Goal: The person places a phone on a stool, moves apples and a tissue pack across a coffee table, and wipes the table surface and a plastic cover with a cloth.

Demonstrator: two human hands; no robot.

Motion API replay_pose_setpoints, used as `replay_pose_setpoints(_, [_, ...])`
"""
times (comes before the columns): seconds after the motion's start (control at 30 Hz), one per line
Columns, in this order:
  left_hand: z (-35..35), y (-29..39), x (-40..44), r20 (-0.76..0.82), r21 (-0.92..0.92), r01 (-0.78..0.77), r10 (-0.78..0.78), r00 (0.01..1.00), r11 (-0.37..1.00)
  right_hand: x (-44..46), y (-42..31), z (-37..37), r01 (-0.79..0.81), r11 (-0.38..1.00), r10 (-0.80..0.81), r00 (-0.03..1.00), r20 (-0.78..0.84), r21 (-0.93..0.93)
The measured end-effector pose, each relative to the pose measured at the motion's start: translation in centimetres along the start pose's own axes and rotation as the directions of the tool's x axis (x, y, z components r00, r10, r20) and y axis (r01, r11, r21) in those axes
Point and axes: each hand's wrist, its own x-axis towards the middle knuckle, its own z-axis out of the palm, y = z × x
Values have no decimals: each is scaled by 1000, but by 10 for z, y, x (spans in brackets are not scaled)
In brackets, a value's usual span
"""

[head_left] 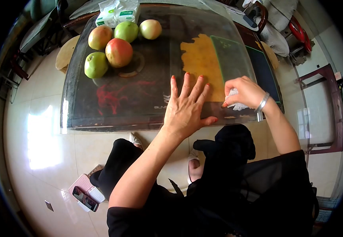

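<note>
My left hand (185,106) lies flat on the dark table (151,94), fingers spread, holding nothing. Its fingertips reach the edge of an orange-yellow patch (203,59) on the tabletop. Over at the table's right side, my right hand (245,93) is closed around a crumpled white tissue (236,103), which it presses to the surface. Part of the tissue is hidden under the fingers. A silvery bangle (262,102) circles the right wrist.
Several round red and green fruits, among them a red-green one (119,52), sit at the table's back left. Behind them stands a white tissue pack (117,12). A phone (85,198) rests on a pink stool (81,185) at lower left. Chairs surround the table.
</note>
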Motion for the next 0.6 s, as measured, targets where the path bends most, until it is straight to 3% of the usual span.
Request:
replay_pose_setpoints(0.1, [0,0,0,-6,-5,-3,3,1000,1000,13,1,-6,-7,996,16,995,98,-86])
replay_pose_setpoints(0.6, [0,0,1,-7,-2,-1,1,1000,1000,22,7,-9,74,997,-81,971,224,37])
